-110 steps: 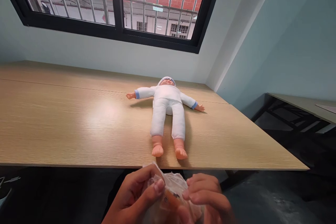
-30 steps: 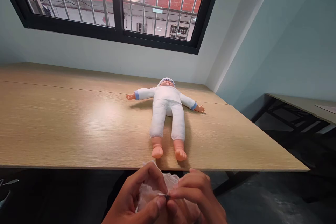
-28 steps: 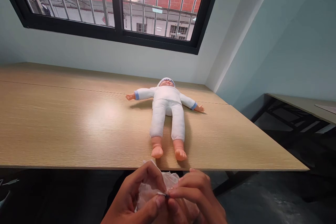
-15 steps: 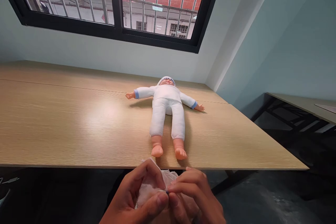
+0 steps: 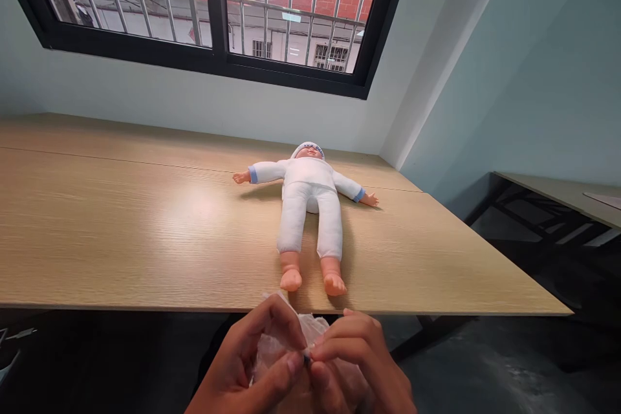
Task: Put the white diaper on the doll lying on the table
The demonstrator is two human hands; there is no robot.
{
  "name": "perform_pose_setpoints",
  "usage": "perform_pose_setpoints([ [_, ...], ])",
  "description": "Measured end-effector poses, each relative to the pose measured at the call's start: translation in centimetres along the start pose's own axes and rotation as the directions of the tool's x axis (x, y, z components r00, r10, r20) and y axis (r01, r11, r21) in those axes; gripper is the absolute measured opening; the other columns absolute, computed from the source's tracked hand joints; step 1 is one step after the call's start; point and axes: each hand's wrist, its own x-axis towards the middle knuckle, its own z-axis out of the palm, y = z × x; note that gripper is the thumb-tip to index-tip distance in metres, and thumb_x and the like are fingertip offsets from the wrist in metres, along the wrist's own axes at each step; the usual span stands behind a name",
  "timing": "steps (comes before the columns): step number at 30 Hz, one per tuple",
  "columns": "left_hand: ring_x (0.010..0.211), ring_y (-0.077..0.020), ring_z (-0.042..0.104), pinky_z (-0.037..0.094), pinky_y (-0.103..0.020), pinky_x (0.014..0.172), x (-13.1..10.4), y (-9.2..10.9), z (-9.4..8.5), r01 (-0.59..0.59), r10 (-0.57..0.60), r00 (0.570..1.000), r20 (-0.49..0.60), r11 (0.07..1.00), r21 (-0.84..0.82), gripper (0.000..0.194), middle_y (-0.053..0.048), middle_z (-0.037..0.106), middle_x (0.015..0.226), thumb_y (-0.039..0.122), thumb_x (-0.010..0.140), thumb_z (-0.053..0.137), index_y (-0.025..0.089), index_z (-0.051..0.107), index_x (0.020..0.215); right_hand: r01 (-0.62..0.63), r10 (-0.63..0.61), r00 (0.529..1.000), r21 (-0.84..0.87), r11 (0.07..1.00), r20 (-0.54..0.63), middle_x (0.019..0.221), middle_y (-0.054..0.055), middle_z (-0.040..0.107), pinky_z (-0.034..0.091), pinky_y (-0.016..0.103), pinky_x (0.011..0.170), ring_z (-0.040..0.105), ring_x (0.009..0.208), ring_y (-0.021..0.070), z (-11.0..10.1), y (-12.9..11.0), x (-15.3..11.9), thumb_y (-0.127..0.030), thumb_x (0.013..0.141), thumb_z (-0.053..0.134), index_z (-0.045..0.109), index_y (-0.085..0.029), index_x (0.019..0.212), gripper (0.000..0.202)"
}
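Note:
Below the table's front edge, thin whitish, crumpled material [image 5: 315, 326] lies between my two hands. My left hand [image 5: 264, 352] has its thumb and fingers closed on it. My right hand [image 5: 356, 352] pinches a small dark bit [image 5: 306, 358] at the middle of the material, where both hands' fingertips nearly meet. What that small bit is cannot be made out. Just beyond my hands, a baby doll [image 5: 310, 197] in white clothes with blue cuffs and a white cap lies on its back, arms spread and bare feet toward me.
The doll rests on a light wooden table [image 5: 145, 233] that reaches to the wall. A barred window with a black frame [image 5: 218, 19] is above it. At the right stands another table [image 5: 548, 197] with dark legs.
My left thumb has drawn back slightly from the right fingertips, and the small dark bit shows more. The doll has not moved.

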Motion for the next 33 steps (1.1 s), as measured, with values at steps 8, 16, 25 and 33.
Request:
perform_pose_setpoints([
  [8, 0.068, -0.0136, 0.052, 0.045, -0.022, 0.067, -0.1, 0.2, 0.0, -0.031, 0.031, 1.0, 0.004, 0.999, 0.015, 0.028, 0.0, 0.057, 0.068, 0.041, 0.083, 0.069, 0.017, 0.06, 0.072, 0.037, -0.037, 0.998, 0.003, 0.999, 0.053, 0.077, 0.001, 0.066, 0.05, 0.03, 0.069, 0.062, 0.072, 0.0155, 0.0, 0.1, 0.4, -0.02, 0.093, 0.058, 0.062, -0.02, 0.086, 0.008],
  [16, 0.067, -0.0123, 0.052, 0.044, -0.02, 0.067, -0.1, 0.2, 0.0, -0.014, 0.014, 0.999, 0.041, 1.0, -0.009, 0.024, 0.0, 0.059, 0.072, 0.039, 0.083, 0.07, 0.018, 0.06, 0.076, -0.058, 0.058, 0.996, 0.008, 0.998, -0.068, 0.071, 0.001, 0.064, 0.048, 0.026, 0.07, 0.06, 0.07, 0.0134, 1.2, -0.5, -0.2, -0.029, 0.098, 0.054, 0.06, -0.019, 0.081, 0.021],
  [25, 0.064, -0.0111, 0.051, 0.043, -0.019, 0.063, 0.0, 0.2, -0.2, -0.032, 0.031, 0.999, 0.039, 0.999, 0.031, 0.024, 0.001, 0.059, 0.07, 0.037, 0.082, 0.072, 0.017, 0.061, 0.074, -0.059, 0.056, 0.991, -0.019, 0.998, -0.122, 0.071, 0.0, 0.062, 0.05, 0.026, 0.073, 0.06, 0.07, 0.0134, 1.3, -0.5, -0.3, -0.032, 0.098, 0.054, 0.059, -0.02, 0.081, 0.022],
  [33, 0.061, -0.011, 0.052, 0.042, -0.019, 0.06, 0.4, -0.4, -0.5, -0.062, 0.059, 0.995, 0.081, 0.998, 0.027, 0.025, 0.0, 0.061, 0.065, 0.039, 0.082, 0.072, 0.017, 0.065, 0.073, 0.108, -0.106, 0.994, -0.073, 0.991, 0.031, 0.075, 0.004, 0.065, 0.053, 0.026, 0.063, 0.064, 0.07, 0.0149, -0.2, -0.1, 1.4, -0.031, 0.099, 0.052, 0.064, -0.018, 0.085, 0.022],
])
